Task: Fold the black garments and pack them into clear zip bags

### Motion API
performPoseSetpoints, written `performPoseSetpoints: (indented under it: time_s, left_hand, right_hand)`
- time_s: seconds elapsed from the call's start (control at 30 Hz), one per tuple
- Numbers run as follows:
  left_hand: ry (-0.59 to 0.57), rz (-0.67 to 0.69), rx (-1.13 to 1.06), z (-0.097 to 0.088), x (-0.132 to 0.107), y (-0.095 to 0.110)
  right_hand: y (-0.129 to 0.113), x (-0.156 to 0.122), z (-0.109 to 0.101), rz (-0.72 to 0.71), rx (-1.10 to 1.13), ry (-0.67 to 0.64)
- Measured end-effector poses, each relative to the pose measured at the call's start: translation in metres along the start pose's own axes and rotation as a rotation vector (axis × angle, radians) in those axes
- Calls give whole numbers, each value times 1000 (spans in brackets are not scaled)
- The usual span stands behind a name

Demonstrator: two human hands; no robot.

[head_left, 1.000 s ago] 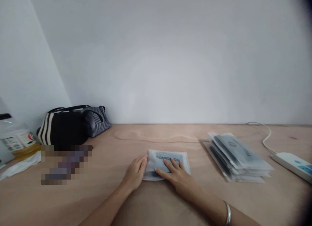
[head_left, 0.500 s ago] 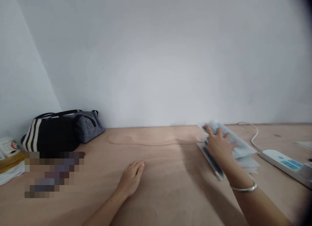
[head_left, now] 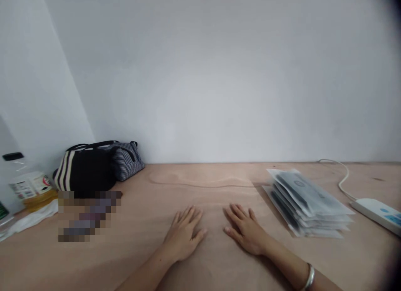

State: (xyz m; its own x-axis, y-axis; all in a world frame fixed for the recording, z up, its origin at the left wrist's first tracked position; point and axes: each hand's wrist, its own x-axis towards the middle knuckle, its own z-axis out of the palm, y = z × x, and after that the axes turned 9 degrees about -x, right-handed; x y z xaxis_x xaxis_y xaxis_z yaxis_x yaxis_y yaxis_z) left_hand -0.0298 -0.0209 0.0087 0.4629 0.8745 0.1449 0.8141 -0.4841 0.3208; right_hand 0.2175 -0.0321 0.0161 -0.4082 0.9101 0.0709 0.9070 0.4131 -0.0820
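Both palms rest on the wooden table (head_left: 200, 266). My left hand (head_left: 184, 234) lies flat with its fingers spread and holds nothing. A short gap to its right, my right hand (head_left: 246, 230) is also flat and empty, with a silver bangle (head_left: 309, 277) on that wrist. Beyond my right hand sits a stack of frosted plastic zip bags (head_left: 308, 203), with dark, flat contents showing through. The bags overlap unevenly, and no hand touches them.
A white power strip (head_left: 377, 211) with a cable lies at the far right. To the left are a black striped bag (head_left: 89, 172), a pinstriped bag (head_left: 127, 161), a blurred-out item (head_left: 90, 218) and a bottle of yellow liquid (head_left: 33, 188). A wall stands behind.
My right hand has left the stack of bags and come down to the table at the middle. My left hand's fingers have spread. The view has turned slightly left.
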Motion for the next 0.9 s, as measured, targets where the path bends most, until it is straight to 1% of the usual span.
performPoseSetpoints:
  time_s: [0.1,0.3,0.57,0.77,0.83,0.9]
  left_hand:
    - [-38,-9,-1,-2,-1,2]
    - [-39,-18,0,-4,-2,4]
    - [-29,-9,-5,-2,0,2]
    - [-36,-3,-5,-2,0,1]
    - [-37,-7,2,-2,0,1]
    - [-44,-8,4,-3,0,1]
  right_hand:
    - [1,-1,5,11,13,-38]
    - [2,0,4,18,-8,-36]
    - [3,-1,3,10,-9,-27]
    - [1,-2,8,-7,-27,9]
    - [2,-1,4,-18,-64,37]
    - [11,1,-7,30,-153,122]
